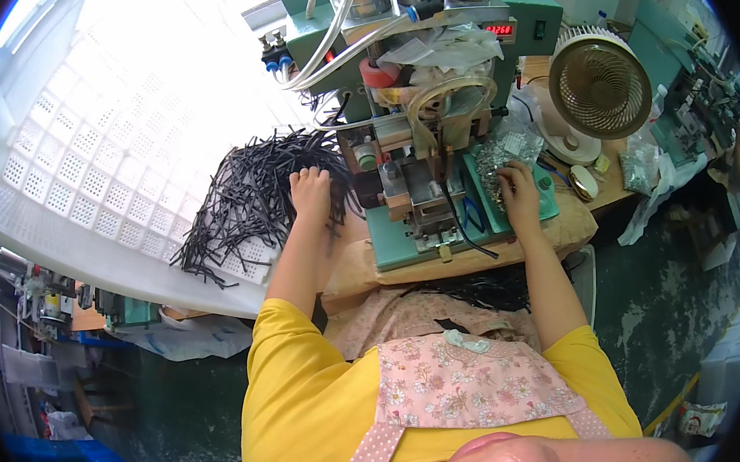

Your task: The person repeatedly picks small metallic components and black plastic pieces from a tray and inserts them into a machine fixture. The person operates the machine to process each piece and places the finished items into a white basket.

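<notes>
My left hand (311,192) rests at the right side of a heap of thin black cords (250,189), fingers curled down into it. The fingertips are hidden, so what they grip does not show. Over a pile of small shiny metal pieces (500,174) on the green machine's right side, my right hand (520,194) has its fingers drawn together; anything between them is too small to make out. Between the hands stands the green press machine (397,237). One black cord (469,237) hangs from its working spot toward me. Blue-handled cutters (474,215) lie beside it.
A round fan (601,88) stands to the right of the machine. Near it are a small round tin (583,182) and a plastic bag of parts (640,165). White perforated sheeting (88,169) stretches along the left. White hoses (333,34) run to the machine's top.
</notes>
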`<state>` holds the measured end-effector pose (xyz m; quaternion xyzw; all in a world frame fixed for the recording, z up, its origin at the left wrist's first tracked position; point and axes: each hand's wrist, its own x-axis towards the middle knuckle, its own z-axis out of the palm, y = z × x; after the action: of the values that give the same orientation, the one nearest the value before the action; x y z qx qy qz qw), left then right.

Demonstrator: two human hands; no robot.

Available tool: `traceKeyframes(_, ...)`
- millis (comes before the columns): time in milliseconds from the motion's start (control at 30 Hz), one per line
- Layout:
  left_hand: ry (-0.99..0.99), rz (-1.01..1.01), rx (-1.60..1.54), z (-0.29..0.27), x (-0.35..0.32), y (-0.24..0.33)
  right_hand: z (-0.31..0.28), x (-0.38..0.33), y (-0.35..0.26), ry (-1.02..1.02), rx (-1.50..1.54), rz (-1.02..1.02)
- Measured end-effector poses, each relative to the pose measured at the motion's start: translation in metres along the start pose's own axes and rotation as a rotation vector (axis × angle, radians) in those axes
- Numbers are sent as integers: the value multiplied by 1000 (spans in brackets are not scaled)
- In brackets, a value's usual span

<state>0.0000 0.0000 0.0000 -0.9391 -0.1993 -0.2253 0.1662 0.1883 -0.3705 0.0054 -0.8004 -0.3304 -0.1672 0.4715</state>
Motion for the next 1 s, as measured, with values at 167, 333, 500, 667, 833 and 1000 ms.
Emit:
traceKeyframes(167, -40, 40, 82, -29, 3, -2, -1, 3, 0, 37, -62, -98)
traceKeyframes(333, -185, -218, -255, -74, -28, -12, 0, 4, -1, 18, -49, -84)
traceKeyframes(500, 13, -586, -1306, -90, -45, 23, -3, 2, -21, 20, -21, -17)
traceKeyframes(667, 306, -473, -1548, -105, -47, 68, -11, 7, -74, -41, 344, 191)
traceKeyframes(833, 437, -239, -1417, -128, -36, 98, -8, 15, -122, -107, 267, -39)
traceKeyframes(1000, 584, 108, -1155, -158, -30, 115, 3, 16, -131, -142, 358, 68)
